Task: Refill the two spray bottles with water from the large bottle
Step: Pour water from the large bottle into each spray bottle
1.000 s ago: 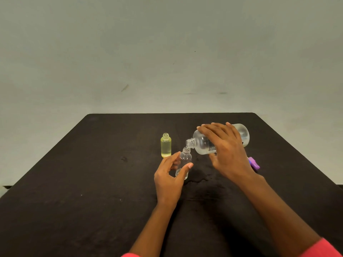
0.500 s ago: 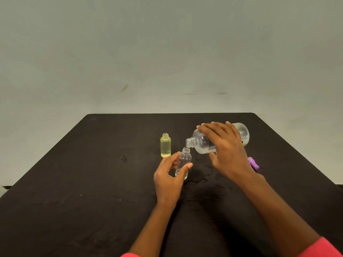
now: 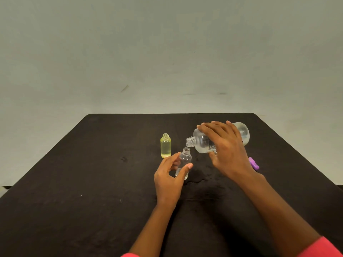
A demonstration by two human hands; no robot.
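Observation:
My right hand (image 3: 227,149) grips the large clear bottle (image 3: 203,140), tipped on its side with the open neck pointing left and down. A thin stream of water falls from it into the small clear spray bottle (image 3: 185,158), which stands upright with a little water at its bottom. My left hand (image 3: 169,178) holds that small bottle between thumb and fingers. A small yellow-tinted spray bottle (image 3: 165,146), uncapped and upright, stands just left of it, untouched.
A purple cap piece (image 3: 254,163) lies on the black table (image 3: 83,182) to the right of my right wrist. A wet patch darkens the cloth right of the small clear bottle. A pale wall stands behind the table's far edge.
The large bottle's neck has dipped slightly lower toward the small clear bottle. Both hands stay almost where they were.

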